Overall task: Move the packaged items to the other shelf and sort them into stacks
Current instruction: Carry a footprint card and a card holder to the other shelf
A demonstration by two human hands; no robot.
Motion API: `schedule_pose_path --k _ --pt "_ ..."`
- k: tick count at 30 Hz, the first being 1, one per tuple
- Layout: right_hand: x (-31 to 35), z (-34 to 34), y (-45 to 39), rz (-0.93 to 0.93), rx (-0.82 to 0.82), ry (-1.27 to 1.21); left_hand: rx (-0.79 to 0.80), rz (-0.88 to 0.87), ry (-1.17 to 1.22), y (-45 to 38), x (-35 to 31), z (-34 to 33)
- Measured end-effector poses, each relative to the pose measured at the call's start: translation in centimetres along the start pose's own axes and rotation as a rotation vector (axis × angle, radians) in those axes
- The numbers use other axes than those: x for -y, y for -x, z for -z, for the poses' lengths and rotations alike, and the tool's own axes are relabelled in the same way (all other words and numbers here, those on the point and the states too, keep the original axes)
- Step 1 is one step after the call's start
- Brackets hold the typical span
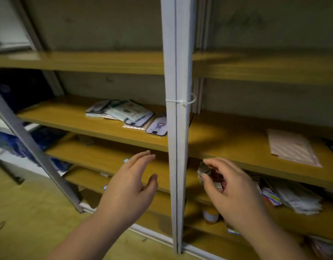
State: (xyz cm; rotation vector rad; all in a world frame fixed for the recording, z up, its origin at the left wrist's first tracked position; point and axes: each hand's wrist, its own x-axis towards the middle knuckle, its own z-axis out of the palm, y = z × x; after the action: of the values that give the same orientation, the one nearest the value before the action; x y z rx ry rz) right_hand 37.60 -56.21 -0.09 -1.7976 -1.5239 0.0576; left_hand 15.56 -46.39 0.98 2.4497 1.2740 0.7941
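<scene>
Several flat packaged items [128,114] lie in loose overlapping stacks on the middle wooden shelf [68,121], left of the grey upright post [174,128]. My left hand [130,186] hovers below that shelf with fingers straight and holds nothing. My right hand [231,186] reaches under the right-hand shelf board [237,145] and pinches a small bundle of packets [206,172] between thumb and fingers. More packets [293,197] lie piled on the lower right shelf, partly hidden by my right hand.
A pink striped flat pack [293,147] lies on the right middle shelf. A slanted grey metal bar [36,149] crosses the left side. A small jar [210,215] stands on a low shelf. Blue bags [39,139] sit at far left.
</scene>
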Motion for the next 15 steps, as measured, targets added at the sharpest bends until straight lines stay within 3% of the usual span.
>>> schedule_pose_path --k 7,15 --pt "5.7 -6.9 -6.0 0.081 0.097 0.06 -0.047 0.087 0.035 -1.9 9.2 2.7" --pt "10.8 -17.5 -16.5 0.048 0.082 0.171 -0.063 0.056 0.072 -11.6 23.2 5.5"
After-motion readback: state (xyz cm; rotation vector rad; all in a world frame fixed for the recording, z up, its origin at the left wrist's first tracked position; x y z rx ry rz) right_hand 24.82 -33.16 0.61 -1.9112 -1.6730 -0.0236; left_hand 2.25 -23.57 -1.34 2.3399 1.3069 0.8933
